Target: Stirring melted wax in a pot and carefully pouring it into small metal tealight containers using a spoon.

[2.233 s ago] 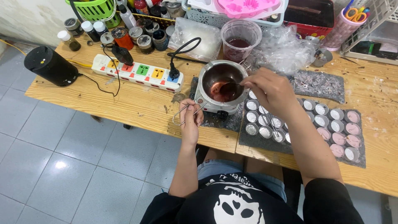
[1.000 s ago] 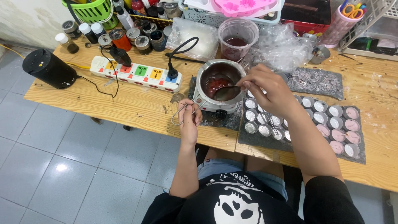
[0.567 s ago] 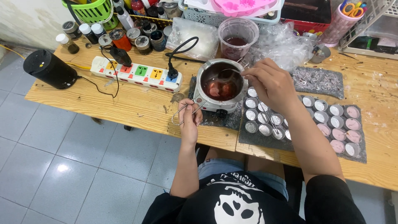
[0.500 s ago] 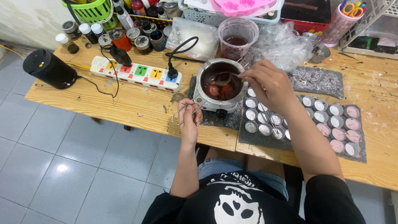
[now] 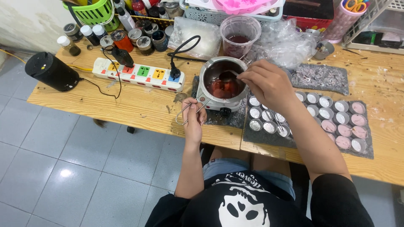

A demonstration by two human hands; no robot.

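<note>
A small metal melting pot (image 5: 210,96) with dark red liquid stands on the wooden table (image 5: 126,107). My right hand (image 5: 265,84) holds a spoon (image 5: 228,76) whose bowl hangs over the red liquid. My left hand (image 5: 193,122) grips the pot's wire handle (image 5: 188,109) at the pot's front left. To the right of the pot, several small round metal cups (image 5: 320,113) sit in rows on a dark mat (image 5: 366,152); some hold pale pink fill.
A white power strip (image 5: 139,73) with a black plug lies left of the pot. A black cylinder (image 5: 51,71) stands at the far left. Bottles, jars, a clear cup of red liquid (image 5: 240,35), plastic bags and baskets crowd the back edge.
My right hand has kept moving the spoon about in the pot, a little up and back. My left hand has stayed on the wire handle.
</note>
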